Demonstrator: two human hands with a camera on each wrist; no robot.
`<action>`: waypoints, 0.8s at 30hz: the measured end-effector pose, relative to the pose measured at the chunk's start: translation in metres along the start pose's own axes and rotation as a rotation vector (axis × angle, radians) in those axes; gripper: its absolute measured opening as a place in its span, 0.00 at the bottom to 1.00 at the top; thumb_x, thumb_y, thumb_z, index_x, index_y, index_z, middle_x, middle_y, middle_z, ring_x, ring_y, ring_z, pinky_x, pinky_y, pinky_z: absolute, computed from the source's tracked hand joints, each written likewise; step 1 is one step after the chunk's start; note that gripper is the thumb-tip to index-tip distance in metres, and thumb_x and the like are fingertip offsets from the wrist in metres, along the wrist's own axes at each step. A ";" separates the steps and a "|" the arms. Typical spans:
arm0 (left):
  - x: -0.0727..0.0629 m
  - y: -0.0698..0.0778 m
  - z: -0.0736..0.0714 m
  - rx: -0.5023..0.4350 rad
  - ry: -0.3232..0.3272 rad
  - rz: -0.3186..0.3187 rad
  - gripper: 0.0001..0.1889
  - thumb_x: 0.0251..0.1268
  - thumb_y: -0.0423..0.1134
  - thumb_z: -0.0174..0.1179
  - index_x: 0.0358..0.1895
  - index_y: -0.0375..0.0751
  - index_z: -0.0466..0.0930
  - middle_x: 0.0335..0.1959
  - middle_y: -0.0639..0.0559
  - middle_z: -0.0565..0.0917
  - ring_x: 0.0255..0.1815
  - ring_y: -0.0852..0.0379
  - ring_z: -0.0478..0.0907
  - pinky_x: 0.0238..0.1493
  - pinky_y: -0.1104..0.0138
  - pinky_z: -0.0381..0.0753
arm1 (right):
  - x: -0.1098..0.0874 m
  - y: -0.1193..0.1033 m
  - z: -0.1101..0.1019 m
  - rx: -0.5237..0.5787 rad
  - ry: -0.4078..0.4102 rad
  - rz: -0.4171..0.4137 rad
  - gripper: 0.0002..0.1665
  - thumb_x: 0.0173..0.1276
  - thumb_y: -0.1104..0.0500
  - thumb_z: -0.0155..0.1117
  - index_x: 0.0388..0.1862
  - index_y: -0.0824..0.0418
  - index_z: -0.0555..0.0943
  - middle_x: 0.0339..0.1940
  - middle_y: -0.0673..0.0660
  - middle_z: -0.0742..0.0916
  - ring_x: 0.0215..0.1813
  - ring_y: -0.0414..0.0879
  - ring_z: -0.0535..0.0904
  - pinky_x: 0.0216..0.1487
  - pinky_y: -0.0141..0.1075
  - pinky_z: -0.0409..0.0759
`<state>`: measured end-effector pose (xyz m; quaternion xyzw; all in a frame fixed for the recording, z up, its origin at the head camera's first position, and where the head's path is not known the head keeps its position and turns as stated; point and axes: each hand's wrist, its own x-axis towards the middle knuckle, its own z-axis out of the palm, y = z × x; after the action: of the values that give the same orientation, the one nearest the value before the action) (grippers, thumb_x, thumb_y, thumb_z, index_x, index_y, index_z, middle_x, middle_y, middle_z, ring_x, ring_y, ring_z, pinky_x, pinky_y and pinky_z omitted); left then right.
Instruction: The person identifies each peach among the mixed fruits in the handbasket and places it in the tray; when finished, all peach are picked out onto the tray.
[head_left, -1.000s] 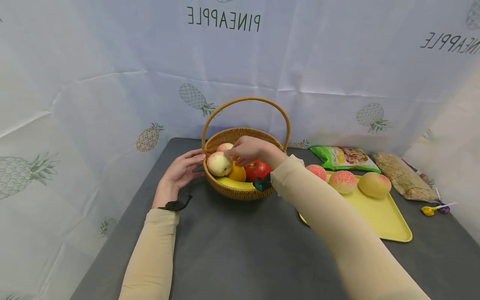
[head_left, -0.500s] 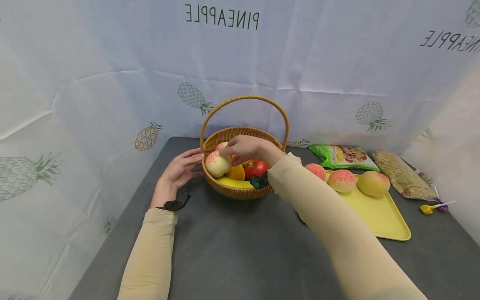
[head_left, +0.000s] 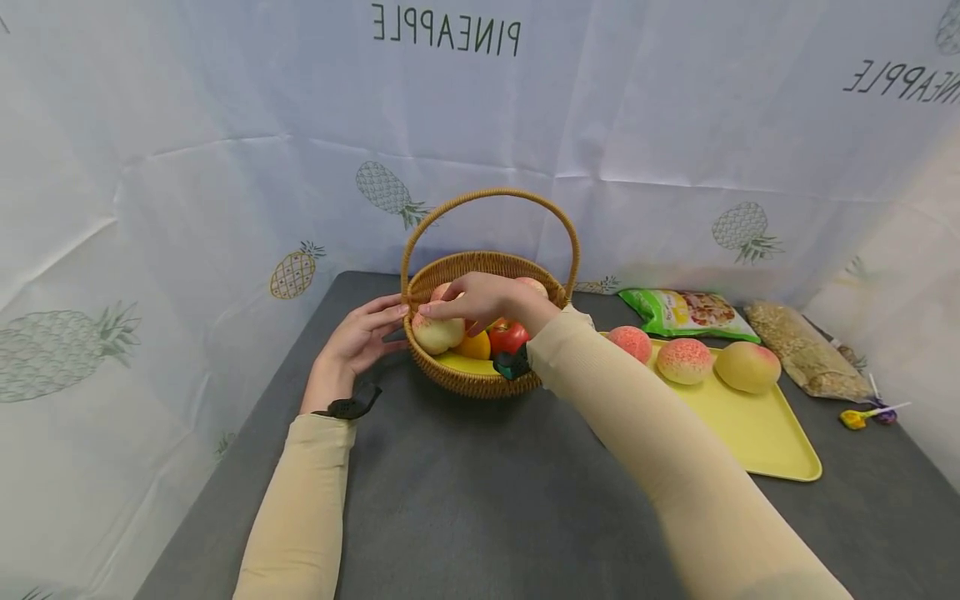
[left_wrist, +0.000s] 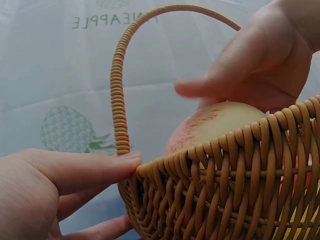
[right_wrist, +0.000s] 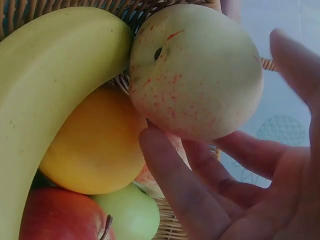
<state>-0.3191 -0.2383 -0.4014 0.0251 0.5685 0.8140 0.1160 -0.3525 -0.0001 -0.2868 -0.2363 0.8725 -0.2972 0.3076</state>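
Note:
In the head view, a wicker basket (head_left: 480, 386) with a tall handle holds fruit. My left hand (head_left: 363, 337) rests on its left side. In the left wrist view, straight fingers (left_wrist: 95, 172) touch the rim by the handle's foot. My right hand (head_left: 487, 300) reaches into the basket over a pale, red-speckled peach (head_left: 437, 335). The right wrist view shows fingertips against this peach's lower side, with the thumb standing apart from it. Around the peach lie a banana (right_wrist: 65, 65), an orange fruit (right_wrist: 95, 145), a red apple (right_wrist: 65, 215) and a green fruit (right_wrist: 130, 212).
To the right, a yellow tray (head_left: 772, 437) carries a pink peach (head_left: 630, 342), another speckled peach (head_left: 685, 361) and a yellowish mango-like fruit (head_left: 748, 367). Behind it lies a green snack bag (head_left: 686, 314). A clear bag of oats (head_left: 810, 354) and lollipops (head_left: 855, 418) lie at the far right.
The peach under my right hand has turned slightly within the basket, and the right fingers have loosened and shifted on it. Another peach shows behind the right wrist. My left hand stays on the basket.

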 end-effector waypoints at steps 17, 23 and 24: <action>0.001 0.002 0.000 0.007 -0.004 0.008 0.29 0.77 0.39 0.61 0.76 0.38 0.66 0.71 0.43 0.70 0.71 0.46 0.68 0.66 0.42 0.69 | -0.004 0.002 -0.004 0.125 -0.127 -0.027 0.44 0.65 0.53 0.78 0.75 0.60 0.67 0.69 0.56 0.74 0.64 0.49 0.76 0.59 0.42 0.81; 0.000 0.001 0.000 0.004 -0.009 0.007 0.28 0.78 0.38 0.60 0.76 0.38 0.65 0.72 0.42 0.69 0.71 0.46 0.68 0.67 0.42 0.68 | 0.000 0.002 -0.002 -0.019 -0.086 -0.053 0.47 0.64 0.45 0.78 0.75 0.63 0.70 0.66 0.56 0.78 0.60 0.48 0.78 0.56 0.39 0.82; 0.000 0.001 0.000 0.005 -0.008 0.008 0.28 0.78 0.38 0.60 0.76 0.38 0.65 0.71 0.43 0.69 0.71 0.46 0.68 0.67 0.42 0.68 | 0.000 0.002 -0.002 -0.026 -0.081 -0.056 0.47 0.64 0.45 0.78 0.75 0.63 0.70 0.66 0.57 0.78 0.60 0.49 0.78 0.57 0.39 0.82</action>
<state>-0.3195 -0.2384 -0.4002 0.0307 0.5700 0.8130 0.1150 -0.3539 0.0025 -0.2870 -0.2767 0.8560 -0.2845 0.3313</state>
